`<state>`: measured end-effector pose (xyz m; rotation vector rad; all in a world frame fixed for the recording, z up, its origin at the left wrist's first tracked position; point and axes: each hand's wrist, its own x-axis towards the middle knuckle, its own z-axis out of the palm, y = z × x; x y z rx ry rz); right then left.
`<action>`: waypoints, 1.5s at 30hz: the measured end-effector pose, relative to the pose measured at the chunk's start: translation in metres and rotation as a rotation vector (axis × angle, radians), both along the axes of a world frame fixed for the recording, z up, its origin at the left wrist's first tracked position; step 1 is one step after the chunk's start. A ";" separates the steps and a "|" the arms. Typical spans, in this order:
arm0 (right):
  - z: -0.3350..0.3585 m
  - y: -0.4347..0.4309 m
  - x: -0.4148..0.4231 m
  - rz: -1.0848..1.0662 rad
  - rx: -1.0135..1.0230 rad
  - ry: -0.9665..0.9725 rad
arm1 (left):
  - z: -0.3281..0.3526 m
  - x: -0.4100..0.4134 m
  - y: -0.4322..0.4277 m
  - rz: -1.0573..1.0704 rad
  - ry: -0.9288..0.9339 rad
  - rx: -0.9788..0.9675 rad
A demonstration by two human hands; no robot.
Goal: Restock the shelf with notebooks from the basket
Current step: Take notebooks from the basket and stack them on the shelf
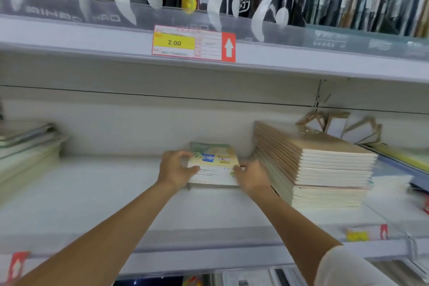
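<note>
Step, by the look of it: setting down and squaring a small batch of notebooks (214, 165) on the shelf (92, 193). Batch lies flat mid-shelf, illustrated cover up, seems to rest on the board. Sits just left of the tall brown stack (313, 160); touching or not, can't tell, right hand covers the gap. Well apart from the pile of books (27, 151) at far left. Basket not in view.

Left hand (176, 167): wrapped on the batch's left edge, thumb on top of cover, fingers curled over the far-left corner, firm hold. Right hand (251, 176): gripping the right front corner, thumb on cover, fingers tucked down the side and mostly hidden, so grip depth unclear. Both forearms stretched fwd into the shelf bay, converging on the batch, wrists abt level w/ it. White sleeve at right elbow.

Next, prob: nudge batch flush w/ the brown stack or line up front edge, then release w/o dragging the top copy, back to basket for more. Calls for even pressure from both sides; thin covers likely to slide or fan. Bare board to the left leaves room for more batches.

Price tag (185, 43) on the rail above reads 2.00 w/ arrow up, so presumably for the row above.
</note>
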<state>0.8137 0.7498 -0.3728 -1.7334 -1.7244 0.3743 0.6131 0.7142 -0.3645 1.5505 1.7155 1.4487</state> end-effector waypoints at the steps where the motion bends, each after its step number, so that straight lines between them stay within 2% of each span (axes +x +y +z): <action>1: 0.001 -0.004 0.001 0.017 0.028 0.018 | 0.002 -0.001 -0.002 -0.009 -0.042 -0.016; 4: 0.006 -0.021 0.011 0.129 0.097 0.116 | 0.005 -0.003 -0.013 -0.128 -0.093 -0.088; 7: 0.007 -0.038 0.021 0.250 0.051 0.095 | 0.005 -0.005 -0.023 -0.253 -0.098 -0.181; 12: -0.004 -0.035 0.029 0.362 -0.076 0.216 | -0.003 -0.001 -0.024 -0.165 -0.069 -0.117; 18: 0.003 -0.030 0.033 0.396 -0.169 0.345 | -0.012 0.008 -0.020 -0.018 -0.071 -0.028; 25: -0.013 -0.021 0.030 0.362 -0.102 0.356 | -0.021 0.011 -0.021 0.013 -0.060 0.005; 30: -0.023 -0.017 0.027 0.239 0.044 0.313 | -0.023 0.013 -0.019 0.017 -0.085 0.015; 36: -0.020 -0.019 0.026 0.223 0.055 0.185 | -0.028 0.010 -0.015 -0.020 -0.204 0.074; 45: -0.033 -0.003 0.031 0.317 0.019 0.369 | -0.026 0.011 -0.016 -0.069 -0.289 0.071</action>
